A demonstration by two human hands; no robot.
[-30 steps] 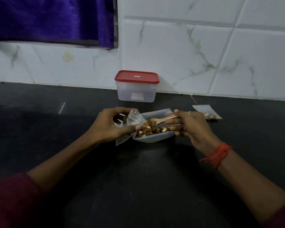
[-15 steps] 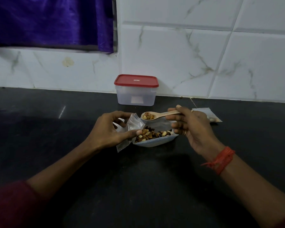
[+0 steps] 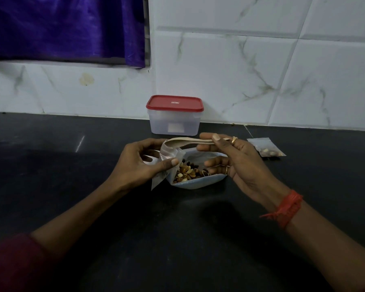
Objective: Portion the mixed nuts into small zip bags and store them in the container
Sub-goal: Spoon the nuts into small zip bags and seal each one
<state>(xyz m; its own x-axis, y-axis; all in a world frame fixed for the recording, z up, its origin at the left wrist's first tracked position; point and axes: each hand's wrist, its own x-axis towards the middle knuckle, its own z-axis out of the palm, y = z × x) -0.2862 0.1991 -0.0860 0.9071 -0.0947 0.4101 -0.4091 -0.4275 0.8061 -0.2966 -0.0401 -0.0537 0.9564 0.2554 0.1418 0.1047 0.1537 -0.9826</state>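
Nearest, the dark, smooth bench (image 3: 177,239) is being crossed only by the two forearms, so the widest room for moving is being judged to lie on this near side. Further in, a small clear plastic zip bag (image 3: 170,153) is being pinched near its mouth by the fingers and thumb of the left hand (image 3: 135,165). Thin, limp and probably slippery, it is best being taken by its stiffer zip rim. A pale wooden spoon (image 3: 185,142) is being gripped by thumb and forefinger of the right hand (image 3: 240,165), with its bowl being tipped at the bag's mouth. Beneath, the mixed nuts (image 3: 188,172) are being held in a shallow pale blue dish (image 3: 198,184), which is light and likely to slide if its edge is knocked. Beyond lies a filled zip bag (image 3: 266,147). Farthest, a clear plastic container with a red lid (image 3: 175,123) is standing closed against the white marbled tile wall (image 3: 240,70).
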